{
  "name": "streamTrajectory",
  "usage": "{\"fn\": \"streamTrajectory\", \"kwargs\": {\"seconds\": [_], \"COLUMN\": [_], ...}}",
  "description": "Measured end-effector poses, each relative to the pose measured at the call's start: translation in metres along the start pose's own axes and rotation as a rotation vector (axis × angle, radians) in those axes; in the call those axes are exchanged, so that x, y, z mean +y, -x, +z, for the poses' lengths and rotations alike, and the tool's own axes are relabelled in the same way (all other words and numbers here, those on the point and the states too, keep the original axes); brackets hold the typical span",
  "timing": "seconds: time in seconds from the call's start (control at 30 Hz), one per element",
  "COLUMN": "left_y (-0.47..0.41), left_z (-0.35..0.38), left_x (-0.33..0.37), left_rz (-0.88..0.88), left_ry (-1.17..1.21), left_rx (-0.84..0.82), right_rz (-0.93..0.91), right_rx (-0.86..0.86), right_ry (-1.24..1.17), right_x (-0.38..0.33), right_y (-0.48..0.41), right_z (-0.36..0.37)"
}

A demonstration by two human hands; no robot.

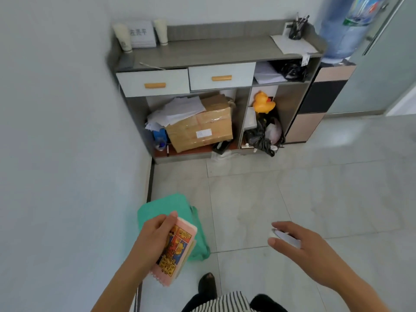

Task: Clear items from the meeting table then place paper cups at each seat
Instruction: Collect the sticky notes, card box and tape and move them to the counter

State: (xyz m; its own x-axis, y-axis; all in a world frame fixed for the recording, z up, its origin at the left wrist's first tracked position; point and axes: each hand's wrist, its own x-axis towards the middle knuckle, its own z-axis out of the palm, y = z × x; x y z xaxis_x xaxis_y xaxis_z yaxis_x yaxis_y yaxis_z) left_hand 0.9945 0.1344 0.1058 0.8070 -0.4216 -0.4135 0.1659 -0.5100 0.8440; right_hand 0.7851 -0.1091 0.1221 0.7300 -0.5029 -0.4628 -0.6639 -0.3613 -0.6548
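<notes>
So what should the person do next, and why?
Probably step closer to the grey cabinet and set the things on its bare top. The left hand grips a pink printed bundle, the right hand holds a small white item, and the cabinet stands some way ahead.

The left hand point(155, 239) grips a pink cloth point(180, 255) with a cartoon print, and a green cloth point(171, 208) lies under it. The right hand point(301, 248) pinches a small white thing point(286, 238). Ahead against the wall, a grey cabinet point(213, 52) holds a cardboard box point(202, 129) and a yellow rubber duck point(262, 103).
</notes>
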Motion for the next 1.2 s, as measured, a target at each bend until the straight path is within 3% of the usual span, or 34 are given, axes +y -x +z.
{"fn": "streamTrajectory", "kwargs": {"seconds": [0.17, 0.27, 0.6, 0.8, 0.93, 1.2], "left_y": [-0.110, -0.169, -0.354, -0.432, -0.501, -0.665], "left_z": [0.020, 0.035, 0.067, 0.055, 0.035, -0.014], "left_x": [0.090, 0.114, 0.213, 0.243, 0.254, 0.344], "left_rz": [0.110, 0.088, 0.003, -0.080, -0.131, -0.017], "left_ry": [-0.072, -0.091, -0.052, 0.038, 0.109, 0.058], "left_rx": [-0.113, -0.128, 0.048, 0.150, 0.178, 0.125], "right_rz": [0.033, 0.051, -0.063, -0.233, -0.251, -0.229], "right_rx": [0.056, 0.019, -0.035, -0.099, -0.126, -0.041], "right_ry": [-0.080, -0.077, 0.019, 0.088, 0.065, 0.017], "right_x": [-0.024, -0.026, -0.086, -0.165, -0.208, -0.285], "right_y": [-0.086, -0.144, -0.400, -0.526, -0.597, -0.709], "right_z": [-0.050, -0.072, -0.205, -0.251, -0.257, -0.281]}}
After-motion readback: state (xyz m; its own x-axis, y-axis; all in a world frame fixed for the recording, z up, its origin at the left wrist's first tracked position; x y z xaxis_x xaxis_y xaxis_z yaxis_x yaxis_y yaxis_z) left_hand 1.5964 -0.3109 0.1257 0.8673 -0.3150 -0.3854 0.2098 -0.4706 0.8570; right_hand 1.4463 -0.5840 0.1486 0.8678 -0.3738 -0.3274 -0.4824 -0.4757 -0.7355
